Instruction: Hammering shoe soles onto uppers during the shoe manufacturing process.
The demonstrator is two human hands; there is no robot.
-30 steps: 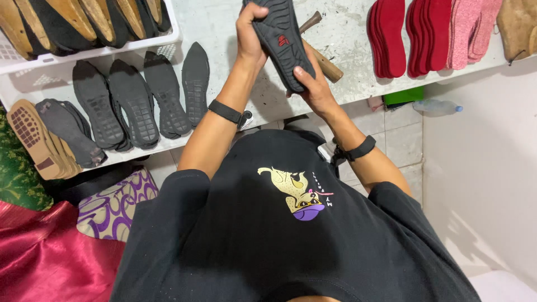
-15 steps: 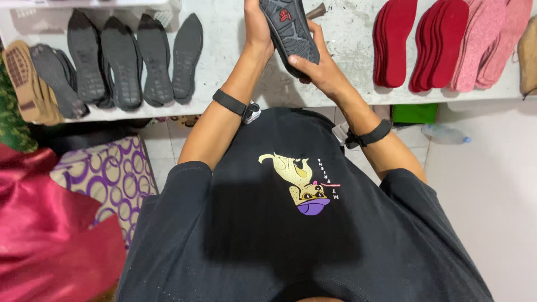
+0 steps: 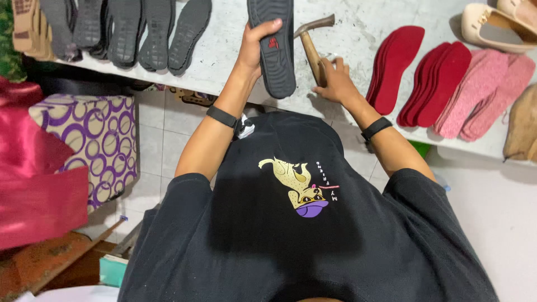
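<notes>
Hands work just over the near edge of the bench (image 3: pixel 358 33) — the left hand (image 3: pixel 254 47) has its grip wrapped around a dark rubber shoe sole (image 3: pixel 274 45), held tread-up by its long edge, thumb across the rim. That sole looks light and bendy, likely grippy rather than slick; taking it at the narrow waist, as now, seems soundest. The right hand (image 3: pixel 335 81) rests its grip closed on the wooden handle of a hammer (image 3: pixel 311 45) lying on the bench, head-heavy by the look of it. Beyond, more grey soles (image 3: pixel 140 28) lie to the left and red insoles (image 3: pixel 417 72) to the right, with pink insoles (image 3: pixel 484 89) further along. The top is pale mottled stone; the floor is tiled.
</notes>
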